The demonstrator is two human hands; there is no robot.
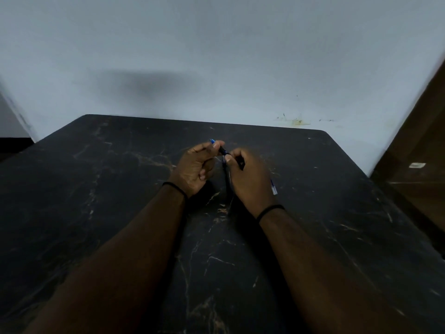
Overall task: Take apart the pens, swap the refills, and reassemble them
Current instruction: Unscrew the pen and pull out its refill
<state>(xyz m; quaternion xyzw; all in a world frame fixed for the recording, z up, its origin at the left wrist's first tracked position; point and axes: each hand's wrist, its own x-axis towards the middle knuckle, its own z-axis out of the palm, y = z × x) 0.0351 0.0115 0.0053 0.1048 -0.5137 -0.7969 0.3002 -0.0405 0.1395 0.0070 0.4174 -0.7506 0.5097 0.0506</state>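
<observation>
My left hand [196, 165] pinches a dark pen barrel [221, 149] with a blue end [212, 141] that sticks out past my fingertips. My right hand [250, 175] grips the other end of the same pen, and both hands meet above the middle of the black marble table [120, 201]. A thin refill-like strip [228, 175] shows between the hands; it is too dim to tell what it is. A second pen part, clear with blue [273, 187], lies on the table just right of my right hand, partly hidden by it.
A pale wall [216, 56] rises straight behind the table's far edge. A brown wooden panel [419, 165] stands at the right. Both wrists wear thin black bands.
</observation>
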